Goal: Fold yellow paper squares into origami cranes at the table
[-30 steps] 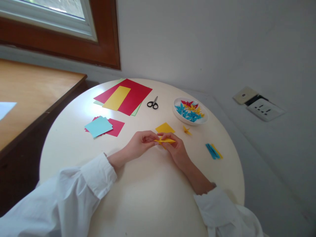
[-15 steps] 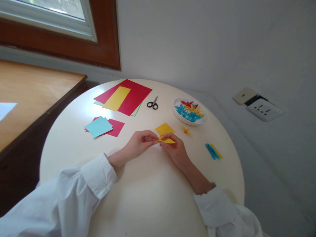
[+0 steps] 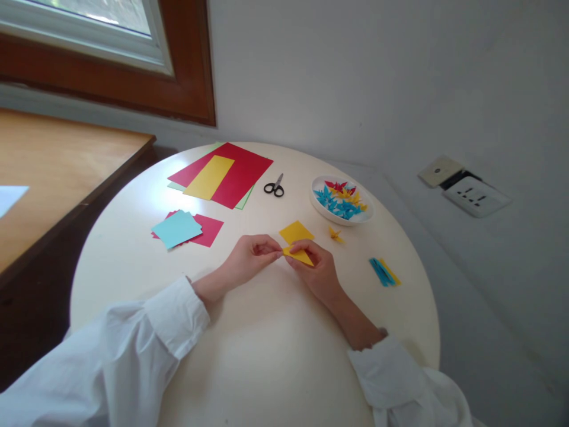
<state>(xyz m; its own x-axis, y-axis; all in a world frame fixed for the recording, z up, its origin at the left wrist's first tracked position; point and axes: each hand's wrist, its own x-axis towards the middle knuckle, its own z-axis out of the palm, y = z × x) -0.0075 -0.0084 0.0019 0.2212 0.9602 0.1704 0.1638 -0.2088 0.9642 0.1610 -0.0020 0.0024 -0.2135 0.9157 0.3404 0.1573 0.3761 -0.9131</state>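
Note:
Between my hands is a small folded yellow paper (image 3: 301, 256), held just above the table. My left hand (image 3: 251, 256) pinches its left tip between thumb and fingers. On the other side my right hand (image 3: 318, 265) grips the paper, thumb below and fingers over the top, hiding part of it. Right behind the hands lies a flat yellow paper square (image 3: 297, 231). A folded yellow paper crane (image 3: 335, 235) rests to the right of that square.
A white dish (image 3: 316, 207) holds several red, yellow and blue paper cranes. Black-handled scissors (image 3: 274, 188) lie at the back, beside large red sheets (image 3: 244, 169). Light-blue squares (image 3: 176, 229) overlap pink ones at left. Blue and yellow strips (image 3: 384, 272) lie near the right edge of the round table (image 3: 249, 367).
The yellow paper has turned in my fingers, so its right end now points lower and a broader face shows. Both hands stay in nearly the same place.

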